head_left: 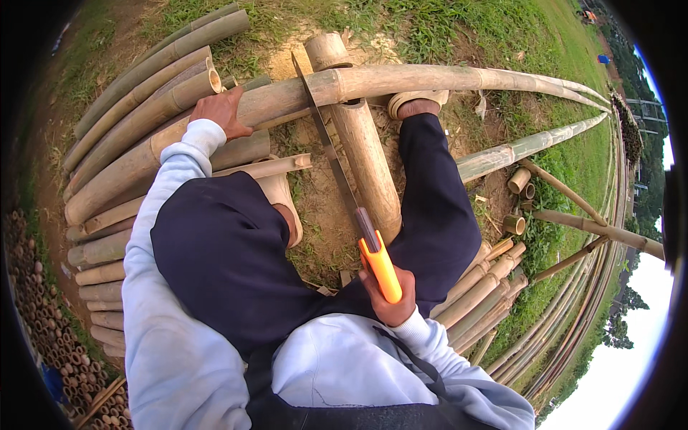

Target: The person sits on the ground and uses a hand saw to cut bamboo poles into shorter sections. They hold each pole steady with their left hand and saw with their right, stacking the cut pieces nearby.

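My right hand (393, 295) is closed around the orange handle of a handsaw (331, 154). Its long dark blade reaches up and away from me, with the far part lying against a thick bamboo pole (301, 92). That pole runs across in front of me from the left to the far right. It rests on a short, thick bamboo log (365, 158) that has a slot cut near its far end. With its fingers wrapped over the pole, my left hand (221, 115) grips it to the left of the blade. Whether the blade has cut into the pole cannot be made out.
Cut bamboo lengths (154, 93) lie stacked at the left, and more pieces (484, 290) lie by my right leg. A green pole (530, 147) and bamboo supports (598, 233) stand to the right. Many short bamboo rings (61, 337) are heaped at lower left. Pale sawdust lies on the ground ahead.
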